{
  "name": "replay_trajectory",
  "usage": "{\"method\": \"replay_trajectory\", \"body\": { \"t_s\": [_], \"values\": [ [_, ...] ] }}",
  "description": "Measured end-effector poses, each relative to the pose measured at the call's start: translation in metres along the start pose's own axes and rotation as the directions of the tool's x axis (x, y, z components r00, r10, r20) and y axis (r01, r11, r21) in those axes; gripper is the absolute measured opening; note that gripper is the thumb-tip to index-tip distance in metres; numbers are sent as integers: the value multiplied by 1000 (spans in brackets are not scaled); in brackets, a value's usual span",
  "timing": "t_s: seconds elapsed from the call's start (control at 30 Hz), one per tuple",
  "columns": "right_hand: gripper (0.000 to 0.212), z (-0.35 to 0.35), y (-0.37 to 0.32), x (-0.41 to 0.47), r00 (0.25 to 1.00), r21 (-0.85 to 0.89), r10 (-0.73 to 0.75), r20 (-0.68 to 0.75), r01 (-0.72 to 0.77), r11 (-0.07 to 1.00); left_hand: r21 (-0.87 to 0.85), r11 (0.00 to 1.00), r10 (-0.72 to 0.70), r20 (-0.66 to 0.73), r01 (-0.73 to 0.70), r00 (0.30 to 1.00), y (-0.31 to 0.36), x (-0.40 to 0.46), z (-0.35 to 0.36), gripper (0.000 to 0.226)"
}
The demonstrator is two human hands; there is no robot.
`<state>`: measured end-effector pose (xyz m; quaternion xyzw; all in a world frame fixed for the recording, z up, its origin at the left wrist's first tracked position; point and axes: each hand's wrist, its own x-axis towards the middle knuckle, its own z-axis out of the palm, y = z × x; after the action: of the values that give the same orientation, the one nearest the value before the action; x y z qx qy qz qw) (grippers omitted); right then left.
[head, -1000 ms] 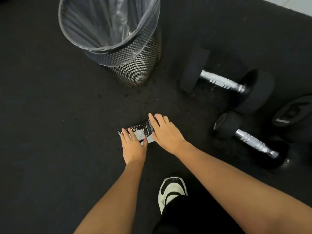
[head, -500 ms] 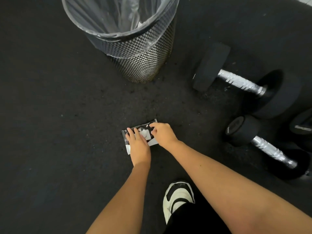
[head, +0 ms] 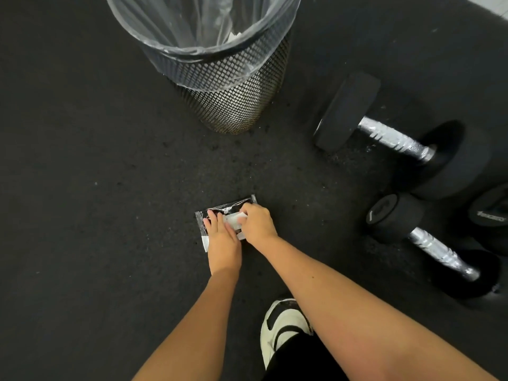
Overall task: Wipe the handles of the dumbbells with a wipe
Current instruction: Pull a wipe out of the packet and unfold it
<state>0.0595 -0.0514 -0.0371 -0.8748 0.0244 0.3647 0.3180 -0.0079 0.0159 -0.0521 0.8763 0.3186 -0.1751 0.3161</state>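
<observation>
Wipes sit in a dark, shiny packet (head: 220, 209) lying flat on the black rubber floor (head: 82, 188), in the middle of the view and just ahead of the person's feet. One white wipe (head: 234, 219) is partly out of the packet's top. The right hand (head: 257, 222) has its fingers curled over and pinches this wipe at the packet's opening. The left hand (head: 222, 243) lies flat on the near left part of the packet, fingers straight and pressing it down against the floor.

To the right, well apart from the packet, lie the dumbbells. The larger dumbbell (head: 395, 138) lies further away, its ribbed silver handle between two black round ends. The smaller dumbbell (head: 434, 244) lies nearer, its silver handle pointing down and to the right. At the right edge, part of another black weight (head: 492, 213) with pale lettering shows.

Beyond the packet stands a metal mesh bin (head: 233, 86) lined with a clear plastic bag. Near the bottom edge, a white and black shoe (head: 283, 325) rests on the floor between the forearms.
</observation>
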Motion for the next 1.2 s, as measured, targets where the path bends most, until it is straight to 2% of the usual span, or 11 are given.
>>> {"method": "replay_trajectory", "body": {
  "t_s": [0.23, 0.33, 0.5, 0.6, 0.67, 0.73, 0.8, 0.87, 0.93, 1.03, 1.2],
  "values": [
    [17, -23, 14, -4, 1000, 140, 4, -8, -3, 990, 47, 999, 30, -29, -28, 999, 3, -3, 2, 49],
    [15, -23, 17, -9, 1000, 195, 2, -3, -1, 981, 156, 988, -5, 20, 2, 1000, -3, -3, 6, 44],
    [11, -36, 22, -6, 991, 416, 121, -51, -89, 905, 256, 966, 19, 39, -28, 999, -8, 0, 10, 50],
    [10, -61, 27, -4, 997, 453, 80, -10, -67, 889, 283, 959, -33, 84, 8, 996, 5, -3, 3, 57],
    [9, -77, 30, -6, 999, 430, 18, 29, -29, 903, 326, 945, -30, -11, 32, 999, 16, 2, -2, 52],
    [8, -95, 30, -10, 998, 402, -37, 59, 11, 916, 229, 973, 3, -128, 26, 992, 35, 7, -10, 44],
    [10, -115, 26, -16, 994, 394, -86, 64, 54, 918, -30, 999, 31, -155, -36, 987, 63, 10, -21, 36],
    [12, -138, 21, -24, 991, 420, -117, 57, 83, 904, -363, 932, -5, -26, -4, 1000, 97, 8, -35, 26],
    [13, -163, 17, -34, 988, 469, -149, 50, 108, 876, -589, 800, -10, 184, 119, 983, 130, 0, -50, 25],
    [16, -200, 13, -52, 979, 554, -195, 50, 136, 822, -616, 764, 95, 402, 192, 911, 165, -12, -64, 28],
    [44, -252, 12, -78, 994, 738, -98, -54, 106, 667, -729, 669, 225, 386, 146, 895, 216, -32, -71, 19]
  ]
}}
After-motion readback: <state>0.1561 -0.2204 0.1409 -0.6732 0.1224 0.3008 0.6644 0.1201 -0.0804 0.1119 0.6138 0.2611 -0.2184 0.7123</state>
